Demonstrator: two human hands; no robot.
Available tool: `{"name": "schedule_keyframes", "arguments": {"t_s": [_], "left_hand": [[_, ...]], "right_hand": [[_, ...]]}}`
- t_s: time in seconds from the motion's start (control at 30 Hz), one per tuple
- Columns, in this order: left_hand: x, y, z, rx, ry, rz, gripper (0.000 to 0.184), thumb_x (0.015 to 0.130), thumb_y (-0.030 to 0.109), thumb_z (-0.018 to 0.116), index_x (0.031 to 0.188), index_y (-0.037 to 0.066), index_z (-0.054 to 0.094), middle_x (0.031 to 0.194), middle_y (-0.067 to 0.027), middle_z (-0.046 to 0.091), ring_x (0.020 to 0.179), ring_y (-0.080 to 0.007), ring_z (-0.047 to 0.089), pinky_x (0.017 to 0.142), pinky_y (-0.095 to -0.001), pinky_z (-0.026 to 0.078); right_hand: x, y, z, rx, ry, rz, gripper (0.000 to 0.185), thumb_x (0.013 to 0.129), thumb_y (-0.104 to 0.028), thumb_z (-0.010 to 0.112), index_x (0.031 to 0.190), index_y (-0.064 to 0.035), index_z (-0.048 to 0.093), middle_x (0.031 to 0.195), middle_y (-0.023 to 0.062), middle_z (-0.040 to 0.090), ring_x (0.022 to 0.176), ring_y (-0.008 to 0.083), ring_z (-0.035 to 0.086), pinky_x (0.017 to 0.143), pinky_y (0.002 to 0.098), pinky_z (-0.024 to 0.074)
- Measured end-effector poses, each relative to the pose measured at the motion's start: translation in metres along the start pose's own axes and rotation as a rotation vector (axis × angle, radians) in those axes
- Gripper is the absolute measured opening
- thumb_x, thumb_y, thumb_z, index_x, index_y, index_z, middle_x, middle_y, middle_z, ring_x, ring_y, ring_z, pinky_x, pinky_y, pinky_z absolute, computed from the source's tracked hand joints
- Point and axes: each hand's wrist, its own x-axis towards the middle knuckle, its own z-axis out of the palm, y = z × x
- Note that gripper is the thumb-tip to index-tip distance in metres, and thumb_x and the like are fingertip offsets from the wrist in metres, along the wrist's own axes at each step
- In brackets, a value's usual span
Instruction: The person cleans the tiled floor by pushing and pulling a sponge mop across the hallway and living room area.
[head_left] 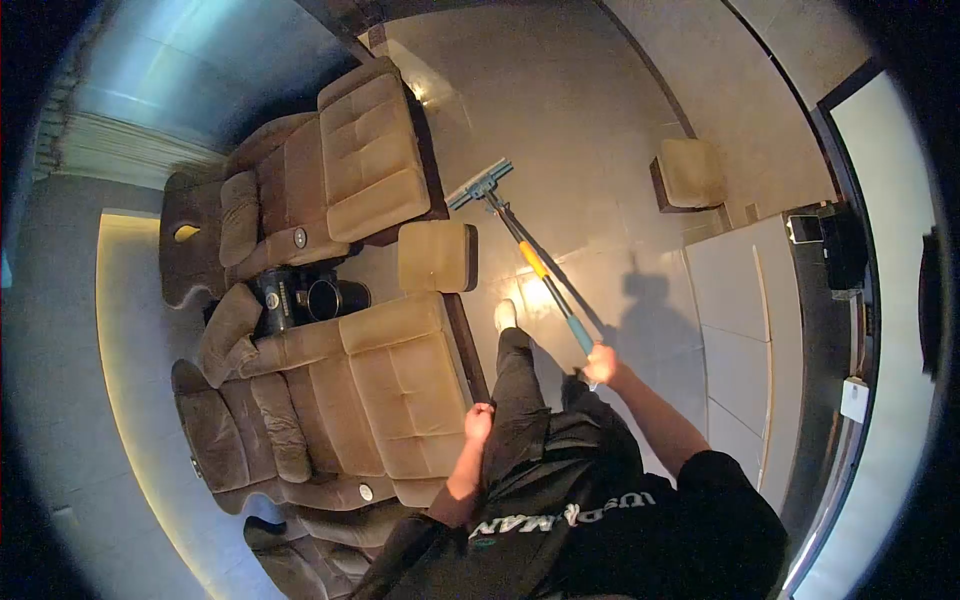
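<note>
My right hand (602,365) is wrapped round the upper end of a long-handled sponge mop (531,257). The mop's handle has an orange-yellow section in the middle and a grey-blue grip near my hand. Its wide flat head (480,184) rests on the tiled floor ahead, beside the front edge of the far recliner. My left hand (480,422) hangs by my thigh, next to the footrest of the near recliner (400,380). Its fingers look curled in, and I see nothing in them.
Brown recliners, including a far one (372,140), line the left side. A square stool (438,256) stands between two of them, near a black bin (335,298). Another stool (690,174) is by the right wall. A long low cabinet (740,330) runs along the right.
</note>
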Motion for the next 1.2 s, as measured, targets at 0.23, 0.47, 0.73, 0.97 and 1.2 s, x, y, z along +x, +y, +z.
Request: {"name": "schedule_keyframes", "arguments": {"t_s": [0.23,0.47,0.73,0.97,1.2], "left_hand": [[-0.002,0.043,-0.04,-0.22,-0.098,-0.283,0.012,0.076,0.011,0.045,0.066,0.007,0.051,0.052,-0.0011,0.047,0.043,-0.0096,0.042,0.038,-0.0235,0.032],[0.113,-0.106,-0.1,0.588,-0.099,0.545,0.016,0.071,0.026,0.055,0.069,0.011,0.054,0.066,-0.0048,0.054,0.053,-0.0148,0.052,0.043,-0.0269,0.039],[0.244,0.02,-0.204,0.531,-0.299,0.081,0.019,0.078,0.022,0.047,0.069,0.007,0.054,0.051,-0.0049,0.049,0.047,-0.0154,0.051,0.04,-0.026,0.041],[0.283,0.245,-0.185,-0.312,-0.065,-0.058,0.014,0.082,0.017,0.043,0.07,0.009,0.047,0.052,-0.0017,0.045,0.042,-0.0103,0.044,0.036,-0.0217,0.035],[0.234,0.245,-0.133,-0.262,-0.252,-0.059,0.005,0.078,0.01,0.046,0.077,0.007,0.049,0.06,-0.003,0.05,0.051,-0.0107,0.049,0.044,-0.0212,0.038]], "right_hand": [[-0.062,0.02,0.012,0.133,0.05,0.701,0.024,0.068,-0.014,0.052,0.088,-0.0006,0.051,0.08,0.0188,0.057,0.076,0.035,0.055,0.066,0.0423,0.0451],[-0.012,-0.028,0.015,0.445,-0.041,0.859,0.026,0.062,-0.017,0.055,0.079,0.0034,0.054,0.073,0.0235,0.057,0.068,0.0334,0.059,0.06,0.0385,0.0478],[0.001,-0.029,-0.049,0.72,-0.166,1.146,0.029,0.066,-0.024,0.061,0.07,0.0041,0.055,0.055,0.0152,0.055,0.043,0.0217,0.056,0.039,0.0328,0.0462],[0.02,0.018,-0.083,0.638,-0.277,1.159,0.02,0.066,-0.017,0.06,0.067,0.0022,0.054,0.051,0.0118,0.053,0.038,0.0194,0.052,0.038,0.032,0.0454],[0.003,0.16,-0.108,-0.052,0.102,1.013,0.025,0.058,-0.023,0.062,0.073,-0.0045,0.057,0.077,0.0145,0.06,0.071,0.0282,0.059,0.061,0.0374,0.0479]]}}
